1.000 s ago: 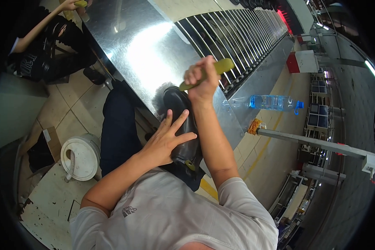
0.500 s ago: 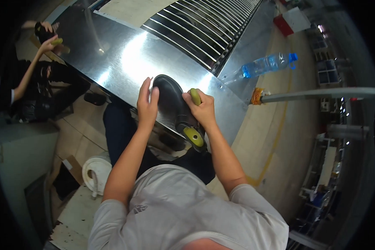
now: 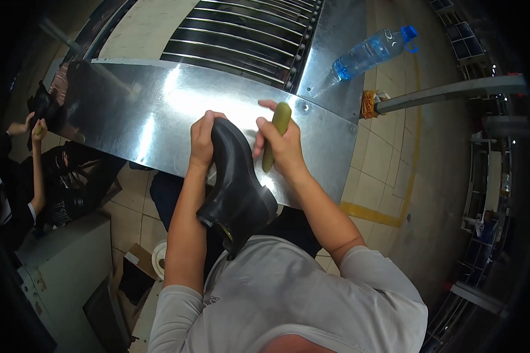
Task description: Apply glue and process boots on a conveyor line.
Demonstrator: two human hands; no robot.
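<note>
A black ankle boot is tilted in front of me, its toe up by the steel table and its shaft toward my body. My left hand is closed round the toe. A bit of yellow-green shows in the shaft opening. To the right of the boot, my right hand grips a short olive-green rounded stick, its index finger stretched away. The stick stands apart from the boot, and its exact kind cannot be made out.
Beyond the steel table lies a roller conveyor. A blue-capped water bottle lies at the table's right, near a metal bar. At the left a person's hand holds a similar green piece beside a dark shoe.
My left hand, open beside the toe before, now grips it. The boot has turned onto its side. My right hand has moved off the boot with the green stick. The view has shifted.
</note>
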